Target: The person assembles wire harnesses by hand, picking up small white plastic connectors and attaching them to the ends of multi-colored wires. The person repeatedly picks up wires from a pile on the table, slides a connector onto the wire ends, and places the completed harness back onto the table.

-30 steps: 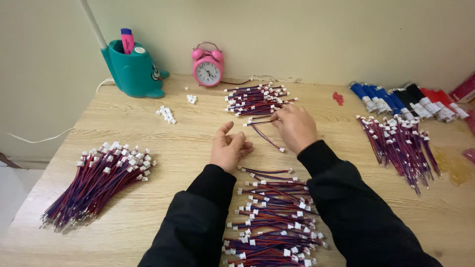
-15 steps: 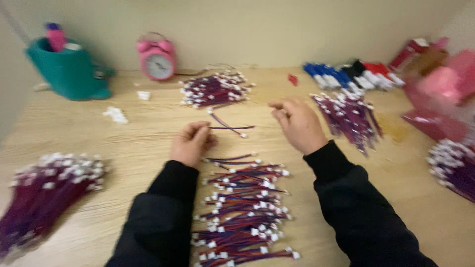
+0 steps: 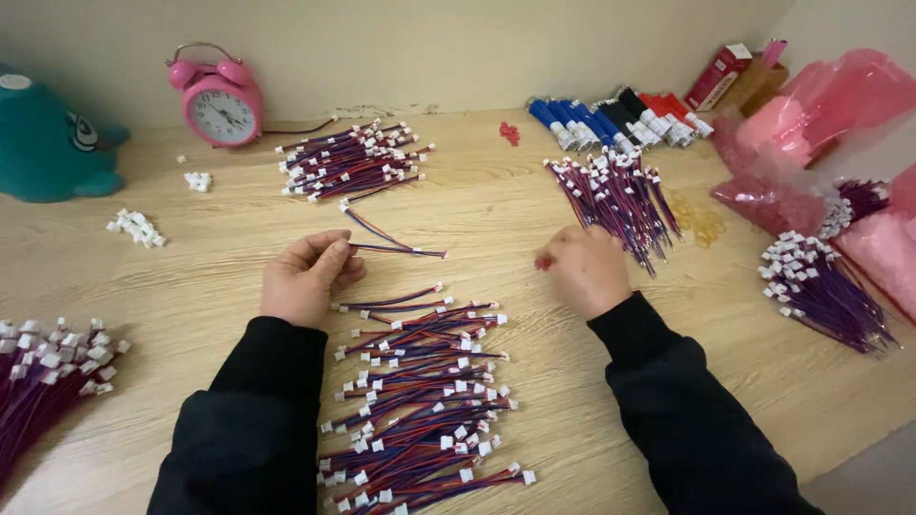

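My left hand (image 3: 307, 278) pinches one end of a short red-and-blue wire lead with white plugs (image 3: 396, 249), which lies out to the right on the wooden table (image 3: 477, 210). Just below it is a laid-out pile of the same leads (image 3: 420, 401), between my two sleeves. My right hand (image 3: 584, 270) rests knuckles up, fingers curled, beside the lower tip of another bundle of leads (image 3: 615, 195); something small and red shows at its fingertips, and I cannot tell whether the hand holds it.
A pink alarm clock (image 3: 221, 103) and a teal holder (image 3: 48, 143) stand at the back. More lead bundles lie at back centre (image 3: 348, 157), far left (image 3: 48, 372) and right (image 3: 825, 291). Loose white plugs (image 3: 136, 227), capped blue, black and red tubes (image 3: 611, 119), and pink bags (image 3: 821, 114) are there too.
The view has swung right. My right hand moved from the middle toward the right-hand bundle. My left hand still keeps a lead pinched by the pile.
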